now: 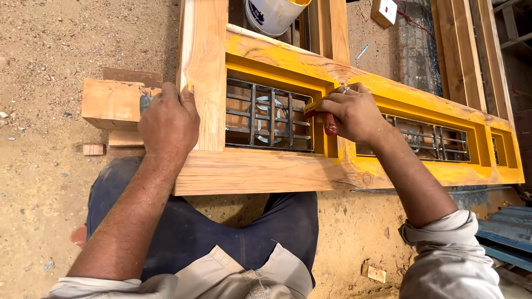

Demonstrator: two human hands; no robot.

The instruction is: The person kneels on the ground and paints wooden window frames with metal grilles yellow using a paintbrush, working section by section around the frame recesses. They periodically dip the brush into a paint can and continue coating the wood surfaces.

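A wooden window frame [260,171] lies across my lap, partly coated in yellow paint, with metal grilles [266,119] set in its openings. My left hand [169,122] rests flat on the frame's unpainted left upright, gripping its edge. My right hand [352,113] is closed around a paintbrush with a red handle [331,125], its tip against the yellow upright between two openings. The bristles are mostly hidden by my fingers.
A white paint bucket [271,14] stands beyond the frame at the top. Wood blocks [111,102] lie on the sandy ground at left. More timber frames [465,50] lean at upper right; blue metal sheets [507,238] lie at lower right.
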